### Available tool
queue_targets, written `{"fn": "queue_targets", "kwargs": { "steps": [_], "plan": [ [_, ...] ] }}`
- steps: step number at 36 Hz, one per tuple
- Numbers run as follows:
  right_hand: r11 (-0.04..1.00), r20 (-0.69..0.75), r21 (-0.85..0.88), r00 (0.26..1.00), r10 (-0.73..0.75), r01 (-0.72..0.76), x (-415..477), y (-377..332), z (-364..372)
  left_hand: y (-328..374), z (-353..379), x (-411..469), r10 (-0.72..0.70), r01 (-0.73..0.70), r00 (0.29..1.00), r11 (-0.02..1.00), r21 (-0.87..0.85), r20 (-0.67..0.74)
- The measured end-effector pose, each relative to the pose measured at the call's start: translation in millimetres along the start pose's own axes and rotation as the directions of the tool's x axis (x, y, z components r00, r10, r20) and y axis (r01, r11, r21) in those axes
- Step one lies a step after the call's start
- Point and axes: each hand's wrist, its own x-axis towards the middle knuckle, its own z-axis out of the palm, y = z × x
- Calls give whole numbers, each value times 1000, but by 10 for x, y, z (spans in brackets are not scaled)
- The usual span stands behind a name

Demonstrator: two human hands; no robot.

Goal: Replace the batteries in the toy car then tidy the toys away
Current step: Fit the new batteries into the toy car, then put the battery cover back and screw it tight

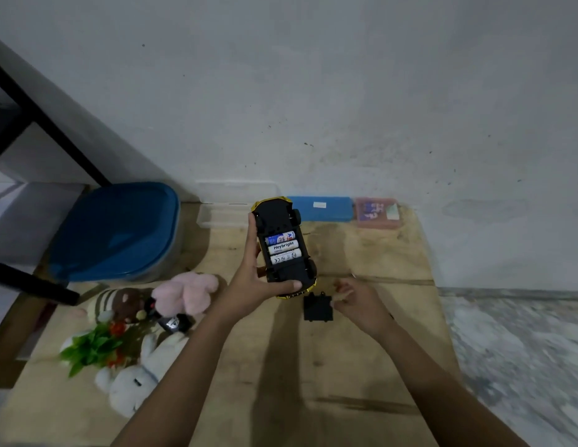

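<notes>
- Left hand (255, 282) grips the upturned toy car (278, 221); its compartment holds three batteries (283, 250), the middle one reading "Heybright".
- Right hand (358, 301), at the car's five o'clock, pinches the black battery cover (317, 309).

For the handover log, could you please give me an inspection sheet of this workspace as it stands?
Surface: tan board, scuffed and stained.
Job's things: toy car upside down, bay open, three batteries seated; black cover lying on the board.
Clutter: plush toys and green plastic leaves at the left.
Hands: left hand grips the car; right hand at the cover's edge, grip unclear.
Cables: nothing seen.
Surroundings: blue-lidded bin, clear tub, blue box and pink box along the wall.
</notes>
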Motion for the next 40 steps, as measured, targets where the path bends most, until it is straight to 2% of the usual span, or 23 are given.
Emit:
{"fn": "queue_targets", "kwargs": {
  "steps": [3,8,12,20,26,30,35,40],
  "plan": [
    [991,34,-126,999,39,-34,-40,180,108,-53,17,-86,1,0,1000,1000,23,-18],
    [966,-20,-258,1000,-16,10,-36,240,218,-129,23,-221,-5,6,999,1000,21,-36],
    [965,-51,-261,998,-24,10,-31,253,247,-173,2,-309,-11,12,998,1000,16,-58],
    [998,-77,-34,995,56,-58,-1,247,244,-168,-61,-384,5,-4,995,1000,16,-102],
    [983,-137,142,981,138,-118,32,229,217,-166,-88,-416,11,-10,995,1000,9,-101],
    [954,-103,258,977,187,-155,33,116,104,-119,-94,-421,7,-6,996,1000,10,-86],
    [925,-169,376,978,124,-52,-22,-405,-278,11,-95,-390,26,-24,998,999,36,-57],
    [897,-224,412,972,-71,161,-185,-1040,-712,207,-86,-352,60,-59,998,998,26,-30]
  ]
}}
